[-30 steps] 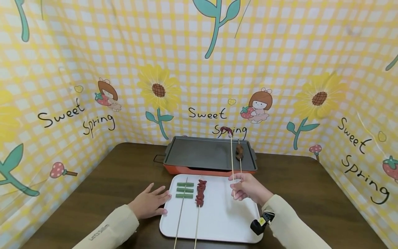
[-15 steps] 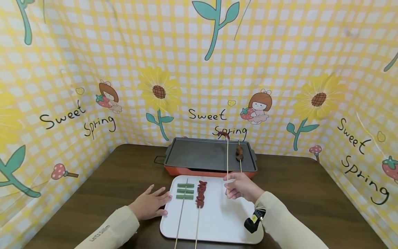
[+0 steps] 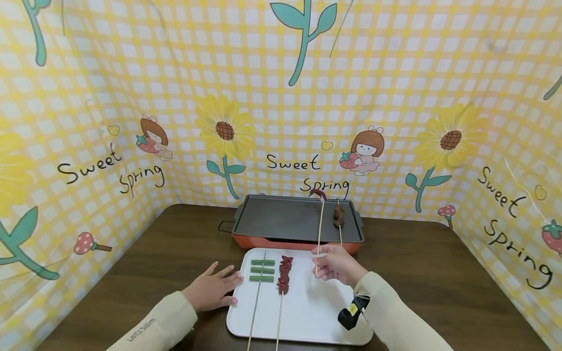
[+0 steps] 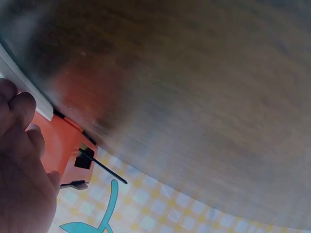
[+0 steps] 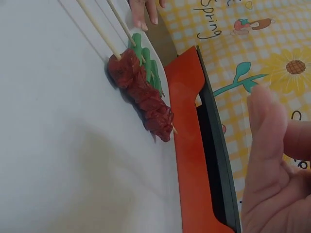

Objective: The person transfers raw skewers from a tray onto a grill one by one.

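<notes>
My right hand [image 3: 339, 265] pinches the lower end of a wooden skewer [image 3: 320, 224] over the right half of the white tray [image 3: 320, 324]. A dark red, curved piece like a tentacle [image 3: 318, 195] tops that skewer, overlapping the far edge of the griddle [image 3: 276, 217] in the head view. My left hand [image 3: 212, 288] rests with spread fingers at the tray's left rim. On the tray lie a skewer of green vegetable sticks [image 3: 262, 270] and a skewer of red meat [image 3: 284, 278], also seen as red meat [image 5: 141, 94] in the right wrist view.
Behind the tray stands the griddle's orange base [image 3: 252, 241], with a wire handle [image 3: 225, 225] at its left. A brown meat skewer [image 3: 338, 216] lies on the griddle's right end. A yellow checked cloth [image 3: 281, 122] surrounds the back and sides of the dark wooden table [image 3: 153, 253].
The right hand has moved left with its skewer, and the dark red tip has sunk slightly toward the griddle. The left hand stays at the tray's rim.
</notes>
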A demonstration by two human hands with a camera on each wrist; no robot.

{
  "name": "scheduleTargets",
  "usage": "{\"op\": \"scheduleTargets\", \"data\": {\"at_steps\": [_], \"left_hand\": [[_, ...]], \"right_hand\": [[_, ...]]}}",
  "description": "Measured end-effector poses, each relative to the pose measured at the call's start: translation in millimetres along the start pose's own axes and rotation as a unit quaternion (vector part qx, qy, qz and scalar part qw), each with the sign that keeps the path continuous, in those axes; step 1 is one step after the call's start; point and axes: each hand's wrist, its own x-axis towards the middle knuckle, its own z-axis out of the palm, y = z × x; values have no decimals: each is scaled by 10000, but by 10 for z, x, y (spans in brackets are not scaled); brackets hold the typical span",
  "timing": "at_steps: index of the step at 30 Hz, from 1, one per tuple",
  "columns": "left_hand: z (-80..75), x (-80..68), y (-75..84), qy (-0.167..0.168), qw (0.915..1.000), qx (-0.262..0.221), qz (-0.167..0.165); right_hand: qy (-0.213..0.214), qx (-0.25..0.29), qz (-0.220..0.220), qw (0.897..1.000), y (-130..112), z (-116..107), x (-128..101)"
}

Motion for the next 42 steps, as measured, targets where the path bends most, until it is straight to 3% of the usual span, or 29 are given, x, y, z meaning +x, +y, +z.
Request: {"op": "scheduleTargets", "data": {"at_steps": [26, 35, 42], "left_hand": [[-36, -28, 23, -22, 10000, -68, 11], [-100, -29, 44, -103, 9999, -39, -117], [-65, -22, 46, -193, 9997, 17, -167]], "right_hand": [[-116, -6, 55, 9999, 126, 60, 32], [237, -175, 184, 9994, 139, 63, 57], [543, -396, 293, 9973, 195, 65, 30]]}}
